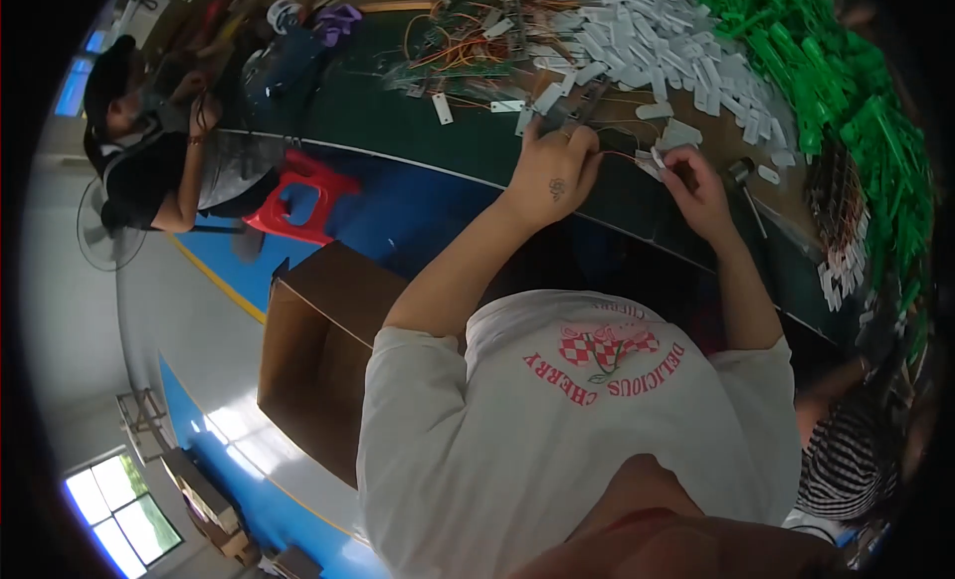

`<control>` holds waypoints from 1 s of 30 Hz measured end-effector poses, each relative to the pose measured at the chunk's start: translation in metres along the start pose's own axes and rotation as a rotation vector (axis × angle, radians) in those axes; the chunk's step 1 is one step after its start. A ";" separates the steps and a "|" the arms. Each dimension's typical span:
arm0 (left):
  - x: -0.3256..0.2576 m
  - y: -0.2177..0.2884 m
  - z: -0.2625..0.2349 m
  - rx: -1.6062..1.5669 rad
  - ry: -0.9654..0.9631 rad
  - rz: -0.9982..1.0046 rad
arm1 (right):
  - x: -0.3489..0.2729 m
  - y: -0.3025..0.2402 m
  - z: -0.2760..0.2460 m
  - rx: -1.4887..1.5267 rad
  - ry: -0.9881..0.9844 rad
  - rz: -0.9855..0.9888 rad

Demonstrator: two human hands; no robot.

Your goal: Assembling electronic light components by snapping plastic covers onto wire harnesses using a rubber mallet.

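Observation:
My right hand (699, 193) pinches a small white plastic piece (648, 163) over the near edge of the green table. A thin orange wire (619, 155) runs from that piece toward my left hand (559, 171). The left fingers are bent and closed, and whatever lies in them is hidden. Just beyond the left hand lie loose white rectangular pieces (547, 97) and a dark strip (594, 99). To the right of my right hand, a tool with a thin metal shaft (753, 203) rests on the table.
Orange wires (453, 48), a heap of white plastic pieces (652, 32) and a pile of green plastic parts (796, 57) cover the far side. A cardboard box (338, 295) and a red stool (298, 196) stand to the left. Another person (149, 151) sits at the far left.

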State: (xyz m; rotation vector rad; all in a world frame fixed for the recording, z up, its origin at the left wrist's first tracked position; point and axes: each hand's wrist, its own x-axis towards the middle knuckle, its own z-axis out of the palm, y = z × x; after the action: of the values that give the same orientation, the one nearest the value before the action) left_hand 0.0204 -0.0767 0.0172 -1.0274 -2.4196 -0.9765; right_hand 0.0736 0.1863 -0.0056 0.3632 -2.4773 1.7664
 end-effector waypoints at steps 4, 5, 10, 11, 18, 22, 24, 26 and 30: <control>0.000 0.016 0.016 0.142 -0.103 0.122 | -0.014 -0.015 -0.013 -0.341 0.176 -0.079; -0.002 0.019 0.019 0.194 -0.097 0.150 | -0.020 -0.017 -0.015 -0.374 0.181 -0.058; -0.004 0.027 0.034 0.154 -0.102 0.172 | -0.061 -0.024 -0.015 -0.505 0.289 -0.115; -0.003 0.030 0.036 0.134 -0.095 0.178 | -0.065 -0.028 -0.011 -0.527 0.240 -0.149; 0.004 0.035 0.045 -0.044 -0.045 0.067 | -0.061 -0.023 0.011 -0.572 0.233 -0.247; 0.003 0.037 0.038 -0.190 -0.121 -0.020 | -0.043 -0.026 0.011 -0.563 0.402 -0.257; 0.001 0.037 0.037 -0.206 -0.156 -0.049 | -0.045 -0.022 0.005 -0.560 0.260 -0.218; -0.002 0.037 0.038 -0.174 -0.193 -0.039 | -0.052 -0.021 0.003 -0.557 0.116 -0.176; -0.006 0.043 0.044 0.004 -0.268 0.029 | -0.062 -0.019 0.007 -0.614 0.099 -0.171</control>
State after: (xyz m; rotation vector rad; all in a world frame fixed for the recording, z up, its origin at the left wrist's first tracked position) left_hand 0.0544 -0.0264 0.0027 -1.2589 -2.6084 -0.8720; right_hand 0.1389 0.1829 -0.0023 0.4014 -2.6519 0.8712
